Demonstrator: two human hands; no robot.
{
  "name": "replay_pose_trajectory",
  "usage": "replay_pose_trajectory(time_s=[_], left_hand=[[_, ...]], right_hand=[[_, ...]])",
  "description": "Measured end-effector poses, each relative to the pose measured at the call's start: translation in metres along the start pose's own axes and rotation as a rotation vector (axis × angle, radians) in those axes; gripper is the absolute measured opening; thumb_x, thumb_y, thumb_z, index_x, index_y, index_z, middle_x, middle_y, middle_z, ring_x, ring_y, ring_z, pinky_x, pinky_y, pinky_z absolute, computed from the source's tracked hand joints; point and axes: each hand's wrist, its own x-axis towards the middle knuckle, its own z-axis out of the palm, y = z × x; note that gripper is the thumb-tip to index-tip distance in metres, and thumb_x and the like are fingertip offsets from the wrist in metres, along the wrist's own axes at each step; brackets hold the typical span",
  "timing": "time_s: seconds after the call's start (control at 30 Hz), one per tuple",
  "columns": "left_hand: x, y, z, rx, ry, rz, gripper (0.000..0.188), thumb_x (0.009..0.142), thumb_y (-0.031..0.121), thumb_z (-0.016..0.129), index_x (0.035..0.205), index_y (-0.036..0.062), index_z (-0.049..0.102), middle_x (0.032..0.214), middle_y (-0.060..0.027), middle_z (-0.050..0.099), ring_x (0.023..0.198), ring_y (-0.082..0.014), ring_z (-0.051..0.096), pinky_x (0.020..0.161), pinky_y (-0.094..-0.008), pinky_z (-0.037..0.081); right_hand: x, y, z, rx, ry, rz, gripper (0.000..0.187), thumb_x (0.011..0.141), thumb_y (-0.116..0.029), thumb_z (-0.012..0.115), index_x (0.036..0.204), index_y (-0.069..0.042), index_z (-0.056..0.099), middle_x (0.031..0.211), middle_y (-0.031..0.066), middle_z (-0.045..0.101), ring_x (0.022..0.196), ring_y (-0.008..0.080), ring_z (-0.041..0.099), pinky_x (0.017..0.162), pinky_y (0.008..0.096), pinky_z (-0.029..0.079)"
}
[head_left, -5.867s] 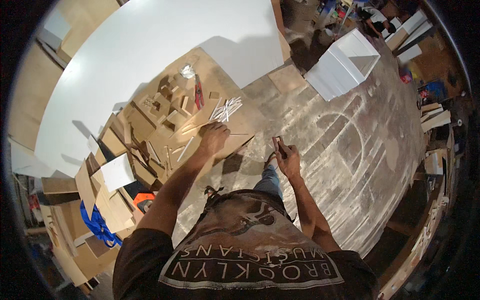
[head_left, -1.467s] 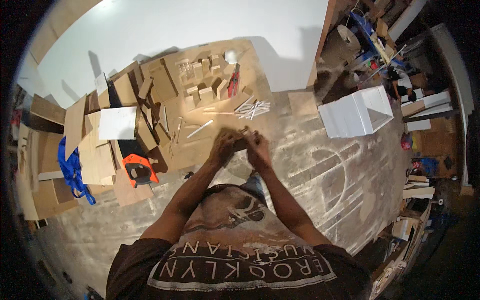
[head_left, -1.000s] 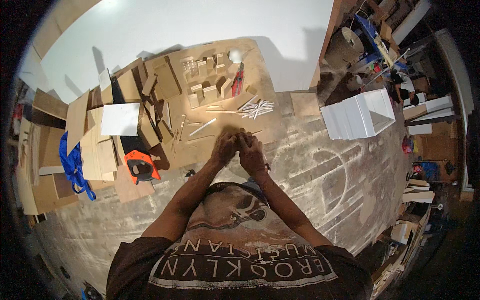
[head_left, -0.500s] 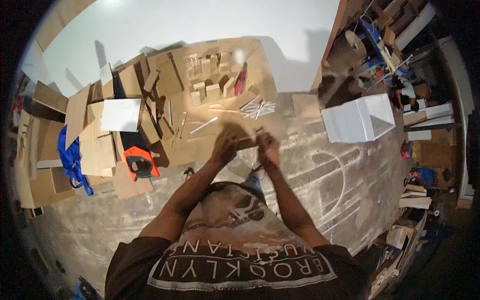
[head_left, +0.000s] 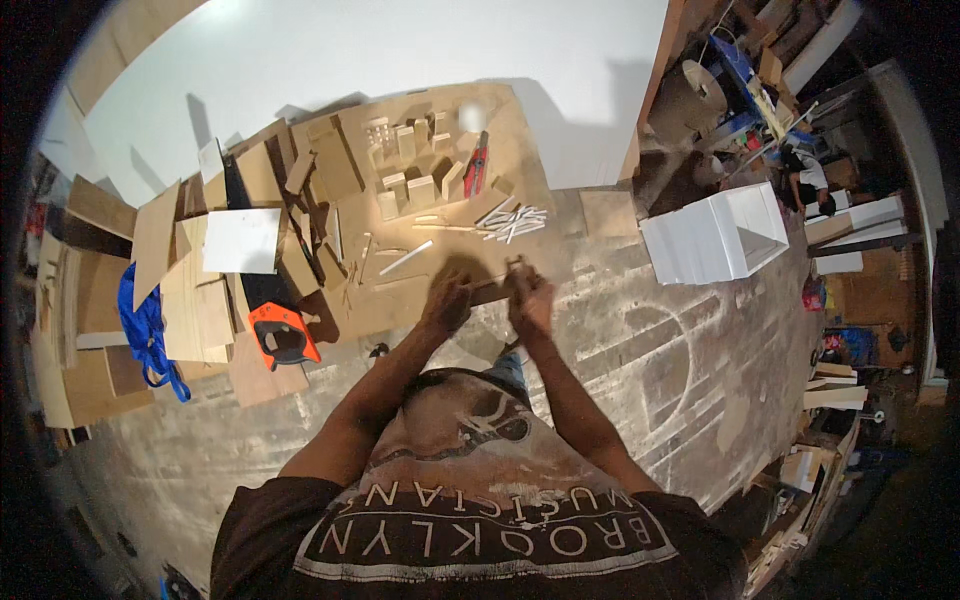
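Note:
My left hand (head_left: 449,300) is at the near edge of the brown worktable (head_left: 400,310), fingers curled in a pinch; what they hold, if anything, is hidden. Just to its right, my right hand (head_left: 531,302) is closed, with a small pale piece (head_left: 515,264) showing at its fingertips, too small to name. A dark strip lies between the hands, and I cannot tell whether it is a held part or the table edge. Beyond them are a bunch of thin white sticks (head_left: 515,224), a single white stick (head_left: 406,258), a red hand tool (head_left: 477,165) and several small wooden blocks (head_left: 421,189).
To the left, an orange-handled handsaw (head_left: 264,320) lies among wood offcuts (head_left: 195,300) and a white panel (head_left: 241,240). A blue bag (head_left: 145,330) hangs there. On the floor at right stands a white box (head_left: 695,245). Another person (head_left: 808,180) is at the far right.
My right hand has turned slightly and drawn a little toward my left hand. My left hand stays in nearly the same place; the view has shifted slightly.

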Motion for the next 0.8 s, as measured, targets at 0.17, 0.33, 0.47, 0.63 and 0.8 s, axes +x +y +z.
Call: replay_pose_trajectory(time_s=[0.17,0.33,0.47,0.63,0.8], left_hand=[[-0.004,-0.005,0.006,-0.163,0.052,-0.041,0.008,0.069,-0.002,0.065,0.077,-0.0006,0.066,0.096,-0.0206,0.064,0.102,-0.0415,0.061,0.088,-0.0505,0.052],[-0.006,-0.010,0.014,-0.255,0.136,0.042,0.005,0.070,-0.001,0.065,0.076,-0.0010,0.063,0.101,-0.0215,0.065,0.098,-0.0435,0.062,0.087,-0.0518,0.052],[-0.007,-0.016,0.030,-0.190,0.227,0.005,0.007,0.068,-0.003,0.064,0.074,-0.0007,0.061,0.096,-0.0212,0.065,0.094,-0.0429,0.062,0.085,-0.0501,0.052],[-0.001,0.001,0.009,-0.186,0.072,-0.101,0.007,0.070,-0.003,0.064,0.076,0.0007,0.064,0.086,-0.0196,0.066,0.091,-0.0394,0.065,0.082,-0.0476,0.054],[0.003,0.005,0.016,-0.392,0.111,-0.161,0.007,0.073,0.000,0.069,0.080,0.0007,0.068,0.089,-0.0199,0.069,0.088,-0.0390,0.067,0.075,-0.0470,0.055]], right_hand=[[-0.011,-0.012,0.007,0.070,-0.008,-0.020,0.052,0.092,-0.002,0.054,0.143,-0.015,0.058,0.122,0.0228,0.064,0.107,0.0421,0.061,0.094,0.0536,0.048],[0.021,0.037,-0.033,-0.010,0.118,0.050,0.043,0.087,-0.004,0.064,0.130,-0.007,0.064,0.112,0.0244,0.066,0.099,0.0411,0.060,0.082,0.0531,0.049],[0.000,-0.015,-0.014,0.207,-0.015,0.018,0.040,0.089,-0.010,0.066,0.128,-0.008,0.064,0.116,0.0243,0.064,0.101,0.0439,0.058,0.087,0.0547,0.047],[0.002,0.015,-0.019,0.210,-0.086,0.073,0.043,0.092,-0.014,0.066,0.135,-0.013,0.063,0.112,0.0232,0.064,0.101,0.0453,0.057,0.089,0.0554,0.046],[-0.005,-0.034,0.011,0.114,0.066,-0.074,0.054,0.092,-0.001,0.060,0.144,-0.014,0.059,0.105,0.0225,0.066,0.091,0.0409,0.060,0.084,0.0519,0.050]])
